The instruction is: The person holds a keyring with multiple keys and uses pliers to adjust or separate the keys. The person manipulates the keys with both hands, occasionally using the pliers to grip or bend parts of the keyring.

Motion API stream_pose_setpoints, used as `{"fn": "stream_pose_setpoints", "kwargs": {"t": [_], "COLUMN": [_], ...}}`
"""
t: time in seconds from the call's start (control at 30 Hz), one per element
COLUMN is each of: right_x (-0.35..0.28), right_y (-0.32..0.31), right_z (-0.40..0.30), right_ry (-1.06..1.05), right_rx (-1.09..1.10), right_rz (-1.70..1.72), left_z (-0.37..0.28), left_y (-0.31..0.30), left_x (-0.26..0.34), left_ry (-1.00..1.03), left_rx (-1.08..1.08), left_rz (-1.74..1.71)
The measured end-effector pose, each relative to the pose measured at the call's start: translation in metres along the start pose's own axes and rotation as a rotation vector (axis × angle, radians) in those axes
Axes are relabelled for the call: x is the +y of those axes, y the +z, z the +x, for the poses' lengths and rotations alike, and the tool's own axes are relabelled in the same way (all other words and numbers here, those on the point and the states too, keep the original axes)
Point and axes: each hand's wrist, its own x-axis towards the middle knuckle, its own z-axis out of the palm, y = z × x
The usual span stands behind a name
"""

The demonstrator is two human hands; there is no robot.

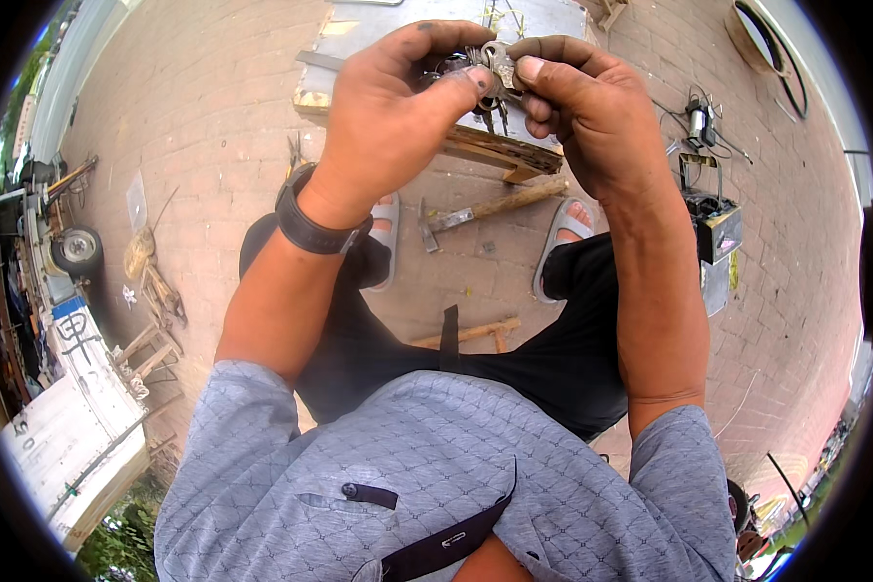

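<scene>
At the top middle of the head view, a bunch of metal keys (496, 67) is held in front of a low wooden bench. My left hand (415, 102), below which a dark wristband (316, 218) sits, grips the bunch between thumb and fingers. Thumb and forefinger of my right hand (578, 91) pinch one key of the same bunch from the right. Several darker keys hang down between the hands. The left fingers partly cover the ring and the rest of the bunch.
Beyond the keys stands the low bench (505, 149) with a metal-covered top. A hammer (491, 207) lies on the brick paving between my sandalled feet. Tools and a metal box (720, 229) are at the right, with a round basin (753, 36) farther off. A cart with a wheel (77, 249) stands left.
</scene>
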Motion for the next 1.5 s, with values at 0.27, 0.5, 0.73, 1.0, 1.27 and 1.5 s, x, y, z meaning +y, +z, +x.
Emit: {"fn": "stream_pose_setpoints", "kwargs": {"t": [0.27,0.5,0.73,1.0,1.27,1.5], "right_x": [0.0,-0.001,-0.002,-0.001,-0.001,0.0], "right_y": [-0.003,-0.002,-0.003,-0.002,0.001,0.003], "right_z": [0.002,0.001,0.0,0.001,-0.001,-0.003], "right_ry": [-0.085,-0.112,-0.134,-0.152,-0.193,-0.255], "right_rx": [0.045,0.043,0.022,0.043,0.041,0.012], "right_rz": [-0.127,-0.142,-0.154,-0.18,-0.274,-0.42], "left_z": [-0.001,-0.001,0.001,0.001,0.006,0.009], "left_y": [-0.001,-0.001,-0.004,-0.01,-0.017,-0.02], "left_x": [0.001,-0.001,0.002,0.0,-0.007,-0.008], "left_ry": [0.019,0.042,0.047,-0.107,-0.107,0.102], "left_rx": [0.004,0.014,0.044,0.076,0.083,0.107], "left_rz": [0.092,0.02,0.029,0.055,-0.193,0.109]}}
